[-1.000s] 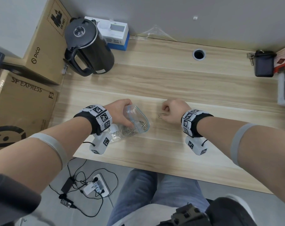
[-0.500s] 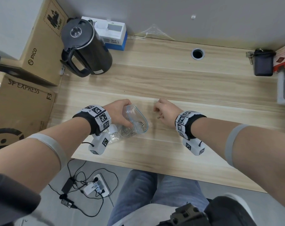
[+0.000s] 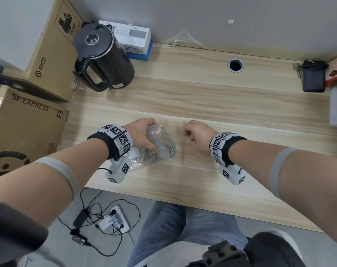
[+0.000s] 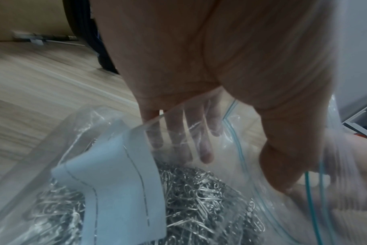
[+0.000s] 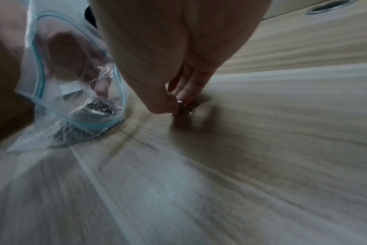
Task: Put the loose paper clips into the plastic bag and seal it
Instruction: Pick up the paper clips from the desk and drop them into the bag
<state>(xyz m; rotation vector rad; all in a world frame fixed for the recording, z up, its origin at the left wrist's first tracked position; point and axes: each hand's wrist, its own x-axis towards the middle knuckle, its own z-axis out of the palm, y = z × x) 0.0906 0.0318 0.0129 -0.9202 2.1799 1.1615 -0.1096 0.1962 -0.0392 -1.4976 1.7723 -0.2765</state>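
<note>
Left hand (image 3: 144,134) grips the plastic bag (image 3: 161,143) on the table (image 3: 202,180), fingers spreading its mouth toward the right hand (image 3: 197,137), which pinches loose paper clips (image 5: 183,107) just beside it. Farther back stands a kettle (image 3: 104,56).

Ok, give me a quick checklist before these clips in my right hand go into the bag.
1. Bag mouth open: ok, the left hand holds the plastic bag with its rim spread wide.
2. Mouth faces the right hand: ok.
3. Clips secured: ok, thumb and fingers pinch the paper clips.
4. Clear path between hand and bag: ok, only bare desk lies between.
5. Bag steady: ok, its loaded bottom rests on the desk.
6. No stray clips left on the desk: cannot tell, the hand hides the spot beneath it.
</note>
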